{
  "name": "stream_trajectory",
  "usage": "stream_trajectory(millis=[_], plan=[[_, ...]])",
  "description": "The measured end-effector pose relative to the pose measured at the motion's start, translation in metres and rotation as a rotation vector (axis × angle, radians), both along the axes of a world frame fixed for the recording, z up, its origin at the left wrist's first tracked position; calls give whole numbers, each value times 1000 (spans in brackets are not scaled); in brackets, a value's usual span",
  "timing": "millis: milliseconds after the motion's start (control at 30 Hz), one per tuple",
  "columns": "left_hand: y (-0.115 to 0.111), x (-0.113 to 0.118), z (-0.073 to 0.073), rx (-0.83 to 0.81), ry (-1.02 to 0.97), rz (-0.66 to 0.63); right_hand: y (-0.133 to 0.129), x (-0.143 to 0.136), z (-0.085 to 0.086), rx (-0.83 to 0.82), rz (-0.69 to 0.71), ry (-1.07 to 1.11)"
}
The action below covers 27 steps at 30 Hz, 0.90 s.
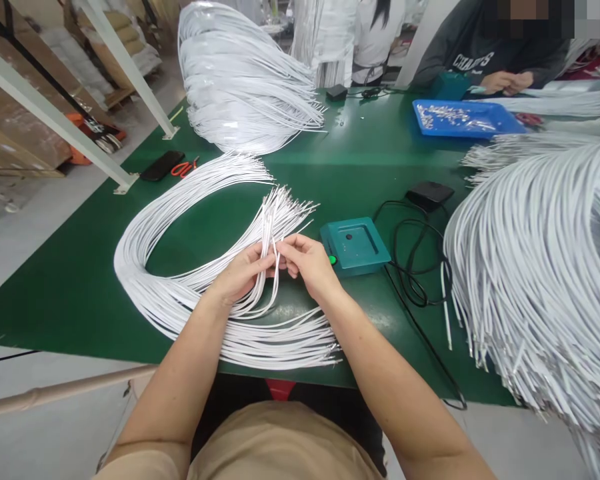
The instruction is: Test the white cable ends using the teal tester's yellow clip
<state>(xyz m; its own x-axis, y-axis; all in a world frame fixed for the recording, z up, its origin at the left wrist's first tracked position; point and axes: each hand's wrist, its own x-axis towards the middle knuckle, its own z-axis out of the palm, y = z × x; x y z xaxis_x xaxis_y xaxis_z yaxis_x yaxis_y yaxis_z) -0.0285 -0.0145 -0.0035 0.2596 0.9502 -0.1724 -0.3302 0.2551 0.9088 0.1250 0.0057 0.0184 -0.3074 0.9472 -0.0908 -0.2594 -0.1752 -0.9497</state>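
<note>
Several white wires (267, 230) stand up bent between my two hands, their ends pointing away from me. My left hand (243, 270) is closed around this small bunch. The fingers of my right hand (303, 257) pinch one or more of the wires at the bunch's right side. Under and around my hands lies a curved bundle of white wires (135, 257), looping to the left on the table. Just right of my right hand sits a teal box (356, 243) with a shallow recess and a green lit button. My fingertips are partly hidden by the wires.
On the green table (70, 267), a large wire coil (240, 80) stands at the back and a big wire pile (525, 253) at the right. Black cables (417, 267) lie beside the box. Further off are a blue tray (465, 120), a phone (163, 165), orange scissors (184, 168) and a co-worker's hands (507, 82).
</note>
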Motion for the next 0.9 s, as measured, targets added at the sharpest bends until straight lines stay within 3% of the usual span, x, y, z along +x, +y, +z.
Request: stream_trajectory(millis=[233, 467, 700, 900], plan=[[1, 4, 3, -5, -26, 85, 3, -2, -4, 37, -98, -12], [1, 5, 2, -10, 27, 135, 0, -3, -3, 12, -76, -4], [0, 11, 4, 71, 132, 105, 5, -3, -9, 9, -192, 79], [0, 10, 1, 91, 171, 139, 2, -2, -4, -38, -67, -71]])
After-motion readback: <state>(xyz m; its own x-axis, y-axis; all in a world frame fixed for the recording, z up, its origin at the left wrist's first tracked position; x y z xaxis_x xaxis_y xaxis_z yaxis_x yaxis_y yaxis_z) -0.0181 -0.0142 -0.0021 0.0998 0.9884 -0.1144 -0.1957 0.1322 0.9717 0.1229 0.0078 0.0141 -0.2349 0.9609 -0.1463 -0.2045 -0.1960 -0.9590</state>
